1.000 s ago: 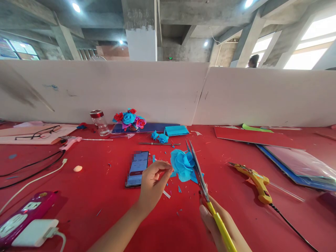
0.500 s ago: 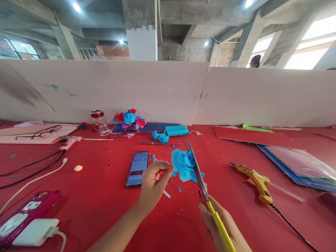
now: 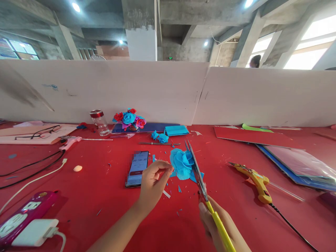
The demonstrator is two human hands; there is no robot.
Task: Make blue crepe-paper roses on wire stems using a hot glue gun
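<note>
A blue paper flower (image 3: pixel 181 164) with layered, ruffled petals is held above the red table. My left hand (image 3: pixel 154 182) comes in from the left, thumb and forefinger pinched together at the petals' left edge. My right hand (image 3: pixel 214 217) is closed around a pair of scissors (image 3: pixel 201 183) with yellow handles. Their blades point up and away, just slightly apart at the tips, and pass along the flower's right side. Whether the blades touch the petals I cannot tell. A piece of blue paper shows below the flower, behind the blades.
A phone (image 3: pixel 137 169) lies left of the flower. Right stands a yellow glue gun (image 3: pixel 253 180) with a cord. Behind are small blue flowers (image 3: pixel 162 138), folded blue paper (image 3: pixel 176 130), a flower arrangement (image 3: pixel 129 119) and a glass bottle (image 3: pixel 100 123). A power strip (image 3: pixel 28 211) sits front left.
The flower has shifted very slightly up and left and turned a little. Both hands and the scissors stay almost where they were.
</note>
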